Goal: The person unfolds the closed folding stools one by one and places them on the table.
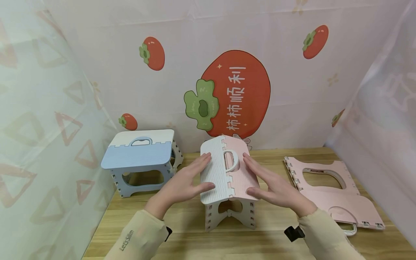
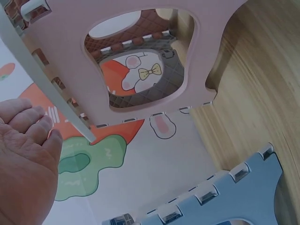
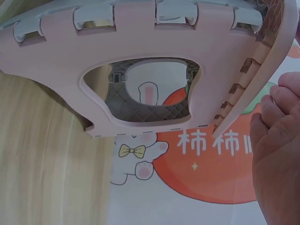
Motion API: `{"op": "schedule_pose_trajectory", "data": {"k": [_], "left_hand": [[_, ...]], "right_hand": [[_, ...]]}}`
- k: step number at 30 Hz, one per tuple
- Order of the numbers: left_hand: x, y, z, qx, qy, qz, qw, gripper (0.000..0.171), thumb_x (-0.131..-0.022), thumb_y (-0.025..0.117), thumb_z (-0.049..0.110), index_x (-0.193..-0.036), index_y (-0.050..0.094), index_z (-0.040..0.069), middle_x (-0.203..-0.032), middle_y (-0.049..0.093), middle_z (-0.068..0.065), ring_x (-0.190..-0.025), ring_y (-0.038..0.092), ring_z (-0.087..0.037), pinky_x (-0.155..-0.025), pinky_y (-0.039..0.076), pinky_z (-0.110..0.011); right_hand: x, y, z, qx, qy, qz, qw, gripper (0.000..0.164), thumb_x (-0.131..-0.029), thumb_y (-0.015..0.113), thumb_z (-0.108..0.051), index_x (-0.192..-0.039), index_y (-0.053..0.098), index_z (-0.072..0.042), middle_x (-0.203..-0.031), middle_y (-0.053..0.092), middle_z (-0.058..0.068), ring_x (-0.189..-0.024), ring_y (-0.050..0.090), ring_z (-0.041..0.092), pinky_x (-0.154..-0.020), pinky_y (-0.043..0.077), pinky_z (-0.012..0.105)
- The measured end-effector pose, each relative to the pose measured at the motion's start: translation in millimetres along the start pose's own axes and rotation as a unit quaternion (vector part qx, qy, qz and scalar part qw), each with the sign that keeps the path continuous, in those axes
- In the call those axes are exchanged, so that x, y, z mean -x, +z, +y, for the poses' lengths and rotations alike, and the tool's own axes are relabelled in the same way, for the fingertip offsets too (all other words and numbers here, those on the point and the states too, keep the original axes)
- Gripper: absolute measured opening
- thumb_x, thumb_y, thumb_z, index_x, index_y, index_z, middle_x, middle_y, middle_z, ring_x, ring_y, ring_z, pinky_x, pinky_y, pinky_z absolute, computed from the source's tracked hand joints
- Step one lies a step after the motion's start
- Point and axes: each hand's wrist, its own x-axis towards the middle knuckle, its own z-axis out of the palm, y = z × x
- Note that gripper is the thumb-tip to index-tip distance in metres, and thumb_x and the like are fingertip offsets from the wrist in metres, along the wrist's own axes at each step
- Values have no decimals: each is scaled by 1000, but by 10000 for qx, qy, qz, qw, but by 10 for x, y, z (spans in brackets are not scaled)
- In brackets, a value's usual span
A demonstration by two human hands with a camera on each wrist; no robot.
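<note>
A folding step stool [image 1: 216, 173], its top half white and half pink with a white carry loop, stands on the wooden table in front of me. The top is bent into a shallow peak along its middle seam. My left hand [image 1: 185, 184] lies at the white half, fingers straight, thumb near the front corner. On the pink half, the fingertips of my right hand [image 1: 277, 186] rest along the outer side. From below, the right wrist view shows the pink leg panel [image 3: 145, 42] with its large cut-out; the left wrist view shows a similar panel [image 2: 140, 108].
At the back left stands an unfolded blue-and-white folding stool [image 1: 138, 155]. A pink folding stool [image 1: 341, 202] lies opened flat on the right side of the wooden table [image 1: 182, 242]. Behind rises a pale backdrop [image 1: 113, 72] printed with persimmons.
</note>
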Motion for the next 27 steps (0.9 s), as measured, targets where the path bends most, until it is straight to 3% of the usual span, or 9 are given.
{"op": "schedule_pose_trajectory", "data": {"k": [7, 13, 16, 27], "left_hand": [[-90, 37, 20, -163, -65, -266, 9995, 89, -94, 63, 61, -163, 27, 17, -169, 20, 7, -156, 20, -17, -124, 28, -44], [-94, 82, 31, -276, -76, -393, 9988, 89, -94, 61, 64, -163, 27, 20, -170, 17, 9, -155, 19, -15, -124, 29, -43], [-94, 96, 27, -306, -27, -370, 9988, 87, -95, 61, 62, -163, 27, 19, -170, 18, 9, -156, 19, -15, -123, 30, -43], [-97, 128, 18, -330, 1, -331, 9989, 87, -96, 60, 61, -163, 25, 19, -170, 15, 9, -156, 17, -14, -124, 28, -43]], "right_hand": [[-79, 1, -6, 28, 0, -145, 9999, 87, -96, 73, -36, -165, 22, -21, -171, 16, -3, -153, 29, 23, -121, 31, 31], [-128, -7, -26, 110, -179, -316, 9993, 85, -97, 71, -37, -165, 22, -20, -172, 15, -2, -156, 22, 21, -123, 15, 19], [-159, -13, -43, 130, -251, -382, 9989, 84, -98, 70, -38, -164, 23, -19, -172, 15, -3, -156, 20, 20, -123, 14, 18], [-209, -4, -47, 202, -170, -566, 9980, 82, -98, 68, -41, -164, 24, -21, -171, 16, -6, -154, 26, 19, -121, 33, 44]]}}
